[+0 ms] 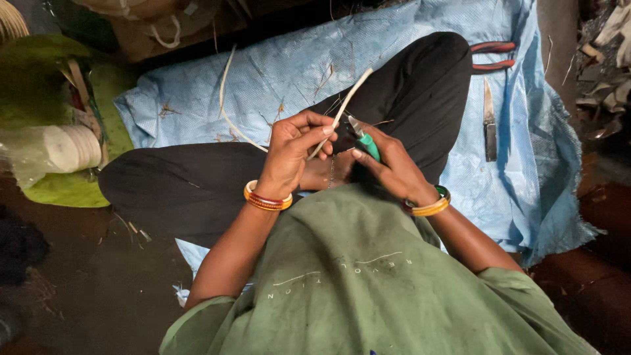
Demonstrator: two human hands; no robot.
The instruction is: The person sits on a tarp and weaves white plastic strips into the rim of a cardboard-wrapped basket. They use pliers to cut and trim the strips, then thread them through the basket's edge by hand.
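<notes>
Fingers [314, 133] of left hand [289, 158] pinching cane strip [345, 105]; right hand [391, 164] around green-handled cutter [365, 141] beside it.

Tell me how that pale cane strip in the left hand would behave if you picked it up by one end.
The cane strip looks thin and narrow, so probably very light. It keeps a gentle curve above the left hand, suggesting springy flex rather than flop. The right hand holds a green-handled cutter against it, so it likely snips easily.
</notes>
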